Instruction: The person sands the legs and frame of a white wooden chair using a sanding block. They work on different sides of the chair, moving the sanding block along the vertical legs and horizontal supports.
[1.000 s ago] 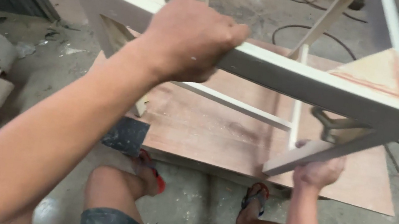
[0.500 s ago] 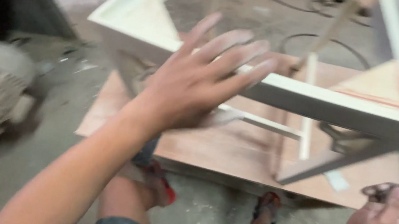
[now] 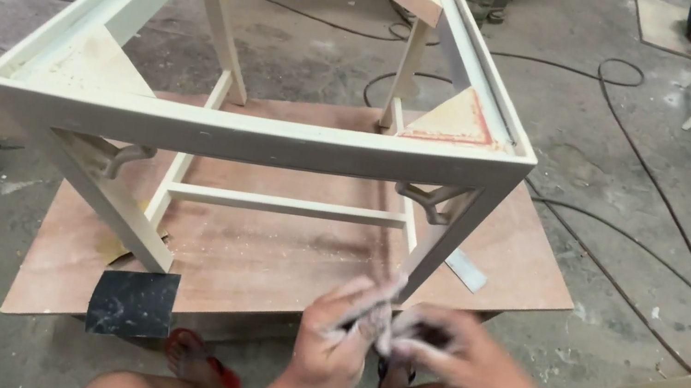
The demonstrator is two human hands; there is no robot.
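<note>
Now | left hand point(image 3: 336, 344) and right hand point(image 3: 452, 350) pressed together, blurred | chair frame point(image 3: 254, 127) just beyond, untouched

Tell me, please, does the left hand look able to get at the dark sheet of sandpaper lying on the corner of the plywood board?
Probably yes. The sandpaper lies uncovered at the board's near left corner, with nothing between it and the left hand, though that hand is pressed against the right hand.

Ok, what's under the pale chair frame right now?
The chair frame stands on a brown plywood sheet on the concrete floor. A dark sandpaper square lies at the sheet's near edge. What is beneath the sheet is hidden.
</note>
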